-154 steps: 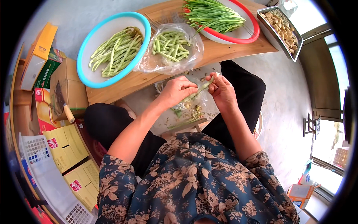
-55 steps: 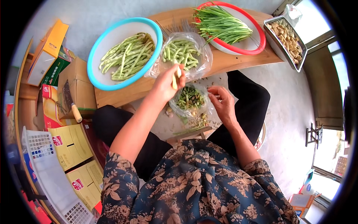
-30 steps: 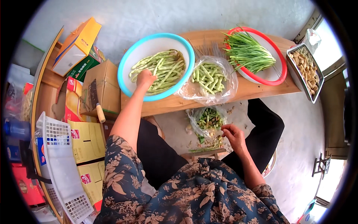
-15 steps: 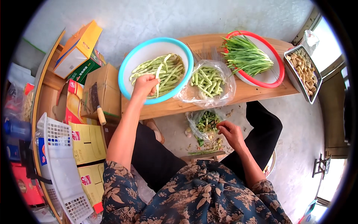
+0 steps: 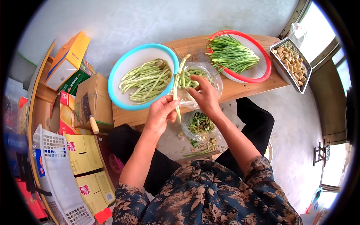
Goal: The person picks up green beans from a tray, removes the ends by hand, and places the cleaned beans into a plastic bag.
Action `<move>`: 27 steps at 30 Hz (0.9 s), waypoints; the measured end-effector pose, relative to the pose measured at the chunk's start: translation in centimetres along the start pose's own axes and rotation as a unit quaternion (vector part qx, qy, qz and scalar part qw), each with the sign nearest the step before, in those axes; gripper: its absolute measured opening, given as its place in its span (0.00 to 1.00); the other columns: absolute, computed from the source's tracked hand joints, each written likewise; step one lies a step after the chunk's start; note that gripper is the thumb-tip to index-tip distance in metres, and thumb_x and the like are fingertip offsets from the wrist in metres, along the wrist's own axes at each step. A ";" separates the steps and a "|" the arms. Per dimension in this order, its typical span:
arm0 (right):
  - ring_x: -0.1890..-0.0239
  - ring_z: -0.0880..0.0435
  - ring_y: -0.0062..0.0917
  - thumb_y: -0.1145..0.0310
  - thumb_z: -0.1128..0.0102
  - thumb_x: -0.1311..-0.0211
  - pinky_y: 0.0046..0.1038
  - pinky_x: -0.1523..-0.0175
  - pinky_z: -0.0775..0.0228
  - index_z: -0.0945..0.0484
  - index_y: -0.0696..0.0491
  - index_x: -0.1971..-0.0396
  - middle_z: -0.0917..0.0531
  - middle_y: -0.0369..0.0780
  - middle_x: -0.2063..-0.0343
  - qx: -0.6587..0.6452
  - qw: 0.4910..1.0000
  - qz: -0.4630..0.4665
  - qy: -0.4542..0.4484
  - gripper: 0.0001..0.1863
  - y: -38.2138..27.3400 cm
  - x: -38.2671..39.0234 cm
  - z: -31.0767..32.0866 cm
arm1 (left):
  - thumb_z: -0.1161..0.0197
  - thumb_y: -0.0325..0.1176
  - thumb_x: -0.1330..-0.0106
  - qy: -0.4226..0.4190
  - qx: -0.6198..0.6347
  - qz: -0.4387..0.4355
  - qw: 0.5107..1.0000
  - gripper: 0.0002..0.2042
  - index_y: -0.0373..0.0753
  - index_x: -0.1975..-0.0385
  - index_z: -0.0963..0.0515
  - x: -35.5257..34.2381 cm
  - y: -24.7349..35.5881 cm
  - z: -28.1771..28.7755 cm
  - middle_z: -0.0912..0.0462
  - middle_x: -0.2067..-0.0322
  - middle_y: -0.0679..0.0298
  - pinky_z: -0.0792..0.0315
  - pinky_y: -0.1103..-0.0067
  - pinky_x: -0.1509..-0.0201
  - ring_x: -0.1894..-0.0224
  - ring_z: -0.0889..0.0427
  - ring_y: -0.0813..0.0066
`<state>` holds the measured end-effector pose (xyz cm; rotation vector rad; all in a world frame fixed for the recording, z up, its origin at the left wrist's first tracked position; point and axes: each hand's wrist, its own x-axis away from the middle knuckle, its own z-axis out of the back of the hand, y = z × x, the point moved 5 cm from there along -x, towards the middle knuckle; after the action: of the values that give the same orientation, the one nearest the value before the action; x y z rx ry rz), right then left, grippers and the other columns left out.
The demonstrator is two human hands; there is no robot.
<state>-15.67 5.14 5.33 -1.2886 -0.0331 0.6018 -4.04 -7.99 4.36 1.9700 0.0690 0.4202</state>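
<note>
My left hand (image 5: 162, 112) is closed around a long pale green bean (image 5: 176, 87), which stands almost upright in front of the bag. Beside its upper half is my right hand (image 5: 204, 95), thumb and fingers apart, with nothing seen between them. Whole green beans (image 5: 146, 80) lie in a white basin with a blue rim (image 5: 114, 71) to the left. Behind my right hand, short bean pieces (image 5: 183, 80) fill a clear plastic bag (image 5: 216, 90), partly hidden by that hand.
The wooden table (image 5: 125, 116) also bears a red-rimmed basin (image 5: 267, 62) of green chives (image 5: 234, 54) and a metal tray (image 5: 288, 77) of brown chunks. Below it, a bag of green scraps (image 5: 200, 122) lies between my legs. A knife (image 5: 90, 112) leans against cardboard boxes at left.
My left hand has carried the bean from the blue-rimmed basin toward me and to the right. My right hand has risen from above the scraps to beside the bean.
</note>
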 end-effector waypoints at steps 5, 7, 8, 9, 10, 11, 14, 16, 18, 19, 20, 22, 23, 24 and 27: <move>0.74 0.24 0.21 0.74 0.36 0.47 0.24 0.67 0.30 0.23 0.59 0.60 0.21 0.39 0.66 -0.037 0.997 -0.020 0.060 0.13 2.1 -1.4 -2.1 | 0.36 0.33 0.38 -0.019 0.044 0.020 0.999 0.09 0.36 0.63 0.25 0.9 -1.0 -1.7 0.21 0.73 0.68 0.39 0.89 0.81 0.83 0.31 0.88; 0.77 0.26 0.17 0.73 0.36 0.46 0.22 0.72 0.32 0.22 0.59 0.66 0.22 0.36 0.74 -0.127 0.987 -0.076 0.069 0.09 3.0 -1.0 -2.6 | 0.36 0.33 0.38 -0.008 0.056 0.025 0.998 0.10 0.36 0.63 0.25 1.0 -1.4 -1.3 0.21 0.73 0.69 0.39 0.89 0.80 0.82 0.31 0.89; 0.80 0.28 0.14 0.71 0.36 0.44 0.20 0.75 0.34 0.22 0.58 0.67 0.24 0.33 0.81 -0.140 0.985 -0.065 0.080 0.07 2.9 -0.6 -2.6 | 0.36 0.33 0.38 0.007 0.061 0.025 0.998 0.10 0.36 0.63 0.25 0.8 -1.8 -0.8 0.21 0.73 0.69 0.39 0.89 0.81 0.82 0.31 0.88; 0.80 0.28 0.14 0.71 0.36 0.44 0.20 0.75 0.34 0.22 0.58 0.67 0.24 0.33 0.81 -0.139 0.985 -0.066 0.078 0.07 2.7 -0.4 -2.5 | 0.36 0.33 0.38 0.021 0.068 0.023 0.997 0.10 0.36 0.63 0.25 0.6 -2.1 -0.4 0.22 0.73 0.69 0.39 0.89 0.81 0.82 0.31 0.88; 0.81 0.29 0.13 0.71 0.36 0.43 0.19 0.75 0.35 0.22 0.58 0.68 0.24 0.32 0.81 -0.168 0.979 -0.089 0.071 0.07 2.6 -0.2 -2.3 | 0.36 0.33 0.38 0.021 0.070 0.024 0.997 0.10 0.36 0.63 0.25 0.5 -2.3 0.0 0.22 0.73 0.69 0.39 0.89 0.81 0.82 0.31 0.88; 0.81 0.29 0.13 0.70 0.37 0.42 0.19 0.75 0.35 0.22 0.58 0.68 0.24 0.32 0.82 -0.196 0.972 -0.112 0.063 0.07 2.8 -0.1 -2.2 | 0.37 0.33 0.38 0.023 0.040 0.025 0.999 0.09 0.36 0.63 0.25 0.5 -2.4 0.5 0.22 0.73 0.68 0.37 0.88 0.81 0.83 0.30 0.88; 0.82 0.29 0.14 0.69 0.36 0.43 0.21 0.75 0.35 0.22 0.59 0.71 0.22 0.34 0.82 -0.121 0.986 -0.099 0.060 0.08 2.4 -0.7 -0.5 | 0.37 0.34 0.37 0.030 -0.012 0.016 0.999 0.09 0.36 0.63 0.26 0.7 -2.3 0.8 0.22 0.73 0.68 0.35 0.88 0.82 0.83 0.28 0.87; 0.82 0.29 0.15 0.69 0.36 0.43 0.22 0.75 0.34 0.23 0.60 0.71 0.21 0.35 0.82 -0.054 0.993 -0.087 0.054 0.09 1.3 -0.8 0.3 | 0.37 0.33 0.38 0.041 -0.036 0.005 0.999 0.09 0.36 0.65 0.26 0.7 -2.3 1.6 0.22 0.74 0.68 0.35 0.88 0.84 0.84 0.29 0.87; 0.82 0.27 0.17 0.68 0.35 0.44 0.23 0.73 0.33 0.22 0.60 0.70 0.20 0.39 0.82 0.033 0.997 -0.056 0.029 0.11 0.9 -0.8 0.7 | 0.37 0.33 0.38 0.052 -0.035 -0.004 0.998 0.09 0.36 0.65 0.27 0.7 -2.1 2.0 0.23 0.74 0.68 0.35 0.88 0.84 0.84 0.29 0.87; 0.82 0.27 0.17 0.68 0.35 0.44 0.23 0.73 0.33 0.22 0.60 0.70 0.20 0.39 0.82 0.033 0.997 -0.056 0.029 0.11 0.8 -0.9 0.9 | 0.36 0.33 0.38 0.062 -0.034 -0.011 0.997 0.09 0.36 0.65 0.27 0.7 -2.0 2.2 0.23 0.74 0.68 0.35 0.87 0.84 0.84 0.29 0.87; 0.82 0.27 0.18 0.67 0.35 0.44 0.23 0.73 0.33 0.22 0.60 0.69 0.20 0.39 0.82 0.018 0.999 -0.043 0.027 0.11 0.5 -1.1 1.1 | 0.36 0.33 0.38 0.080 -0.023 -0.022 0.996 0.09 0.37 0.66 0.28 0.7 -1.9 2.5 0.23 0.75 0.68 0.35 0.87 0.84 0.84 0.29 0.86; 0.81 0.25 0.18 0.67 0.36 0.43 0.23 0.73 0.33 0.21 0.60 0.69 0.19 0.40 0.82 0.010 1.000 -0.026 0.014 0.10 -1.0 -1.5 1.2 | 0.36 0.31 0.38 0.098 -0.006 -0.037 0.995 0.09 0.36 0.66 0.28 0.8 -1.2 3.2 0.23 0.77 0.68 0.35 0.87 0.84 0.85 0.29 0.86; 0.81 0.25 0.18 0.67 0.36 0.43 0.23 0.73 0.33 0.21 0.60 0.69 0.19 0.40 0.82 0.009 1.000 -0.024 0.011 0.10 -1.6 -1.7 1.2 | 0.36 0.30 0.38 0.113 0.011 -0.051 0.992 0.09 0.35 0.66 0.28 0.9 -0.8 3.6 0.24 0.78 0.67 0.36 0.87 0.84 0.86 0.30 0.85; 0.80 0.24 0.18 0.67 0.36 0.43 0.24 0.73 0.33 0.21 0.60 0.69 0.19 0.40 0.82 0.020 0.999 -0.026 -0.001 0.10 -2.1 -2.1 0.9 | 0.36 0.31 0.38 0.123 0.013 -0.054 0.991 0.09 0.35 0.65 0.28 1.1 0.1 3.7 0.23 0.76 0.67 0.35 0.86 0.83 0.85 0.30 0.85; 0.79 0.21 0.19 0.67 0.38 0.41 0.23 0.73 0.32 0.21 0.61 0.64 0.17 0.40 0.78 0.026 0.997 -0.055 -0.050 0.12 -3.3 -3.7 -0.3 | 0.37 0.32 0.37 0.125 0.041 -0.085 0.988 0.09 0.35 0.63 0.28 1.6 1.2 4.3 0.23 0.74 0.68 0.34 0.86 0.81 0.82 0.29 0.86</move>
<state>-17.38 2.81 9.36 -1.1979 -0.1682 0.5682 -1.28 -11.85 4.26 1.9649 0.4170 0.5578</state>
